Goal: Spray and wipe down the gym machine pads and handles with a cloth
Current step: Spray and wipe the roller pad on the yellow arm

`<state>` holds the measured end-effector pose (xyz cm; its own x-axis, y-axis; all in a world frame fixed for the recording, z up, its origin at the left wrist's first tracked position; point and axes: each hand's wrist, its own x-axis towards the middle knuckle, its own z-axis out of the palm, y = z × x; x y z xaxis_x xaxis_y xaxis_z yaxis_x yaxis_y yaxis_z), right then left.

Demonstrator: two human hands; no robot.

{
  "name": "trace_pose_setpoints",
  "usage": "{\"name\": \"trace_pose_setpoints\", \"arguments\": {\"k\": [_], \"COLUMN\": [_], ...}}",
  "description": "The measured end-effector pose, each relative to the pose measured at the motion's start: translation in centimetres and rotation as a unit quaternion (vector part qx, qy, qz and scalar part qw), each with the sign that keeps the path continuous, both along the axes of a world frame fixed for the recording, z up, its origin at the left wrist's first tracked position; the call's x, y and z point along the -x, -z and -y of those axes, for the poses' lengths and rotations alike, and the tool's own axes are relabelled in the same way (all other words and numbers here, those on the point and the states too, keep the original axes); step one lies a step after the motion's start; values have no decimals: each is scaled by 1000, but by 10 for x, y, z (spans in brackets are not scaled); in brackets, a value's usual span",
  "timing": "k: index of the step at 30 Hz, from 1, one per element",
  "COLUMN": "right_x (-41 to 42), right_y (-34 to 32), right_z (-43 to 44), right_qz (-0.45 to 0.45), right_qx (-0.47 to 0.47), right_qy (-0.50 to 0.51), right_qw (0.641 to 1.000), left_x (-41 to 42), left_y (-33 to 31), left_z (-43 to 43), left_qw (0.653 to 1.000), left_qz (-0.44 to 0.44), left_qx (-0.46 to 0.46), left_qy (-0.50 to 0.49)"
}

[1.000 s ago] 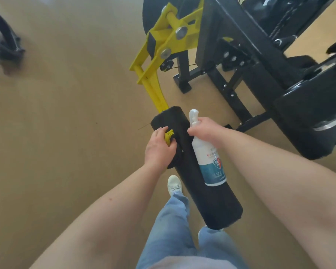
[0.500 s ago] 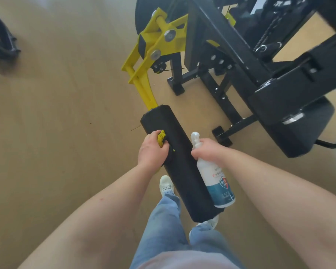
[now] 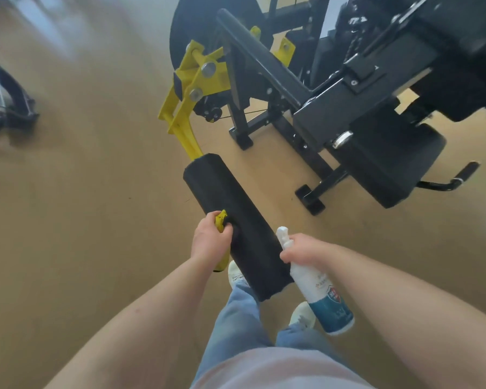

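Gripping cloth (image 3: 220,220) on pad (image 3: 236,228), left hand (image 3: 209,240) — right hand (image 3: 302,248) clasps bottle (image 3: 324,299) beside its edge

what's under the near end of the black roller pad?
Below the black roller pad's near end: a white shoe, a jeans leg and tan floor. The pad hides part of the shoe.
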<state>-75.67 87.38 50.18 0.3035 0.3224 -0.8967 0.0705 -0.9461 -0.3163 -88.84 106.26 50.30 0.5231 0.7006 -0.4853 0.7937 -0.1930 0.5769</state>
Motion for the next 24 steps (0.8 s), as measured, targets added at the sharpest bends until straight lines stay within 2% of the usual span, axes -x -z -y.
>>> {"name": "trace_pose_setpoints", "arguments": {"k": [4,9,16,24], "right_x": [14,30,43,42], "right_y": [-7,-5,-1,10], "right_z": [24,51,83,82], "right_qz": [-7,46,54,-12], "right_qx": [-12,-1,-10,-51], "right_qy": [-7,-17,-13,56], "right_qw": [1000,999,998,997], "left_x": [6,11,6,-2], "left_y": [-5,-11,-13,-9], "left_z": [25,51,77,88], "left_qw": [1000,1000,999,999], "left_qz": [-6,-14,-5,-27], "left_qx": [9,3,-7,-15], "left_qy": [-2,20,48,42]}}
